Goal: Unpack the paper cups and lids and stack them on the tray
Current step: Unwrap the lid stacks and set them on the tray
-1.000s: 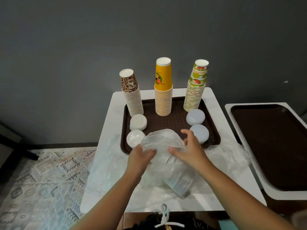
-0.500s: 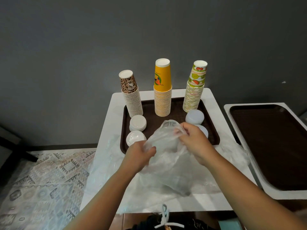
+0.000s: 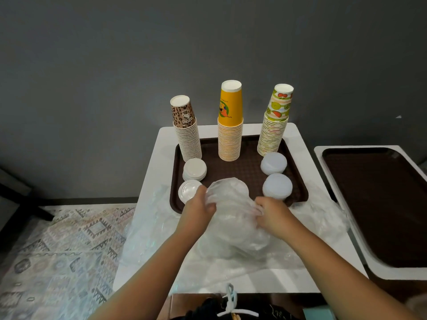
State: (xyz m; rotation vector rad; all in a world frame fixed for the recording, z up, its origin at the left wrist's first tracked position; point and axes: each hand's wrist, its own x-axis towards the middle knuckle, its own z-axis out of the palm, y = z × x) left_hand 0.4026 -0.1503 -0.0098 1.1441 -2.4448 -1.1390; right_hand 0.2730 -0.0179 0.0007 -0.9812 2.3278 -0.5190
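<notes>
Head view showed your left hand (image 3: 198, 210) and right hand (image 3: 273, 213) each pinching the clear bag (image 3: 231, 218) of lids, between them on the tabletop (image 3: 159, 162), mouth toward the tray's (image 3: 245, 168) near edge.

Thin, glossy, crinkled clear plastic bag (image 3: 233, 218); matt paper cups (image 3: 230, 121); textured brown plastic tray (image 3: 245, 168); smooth white glossy tabletop (image 3: 152, 172).

One head-worn camera looks forward and down from just above the near edge of the white table (image 3: 300, 144), close in, facing the grey wall (image 3: 115, 65) behind it.
</notes>
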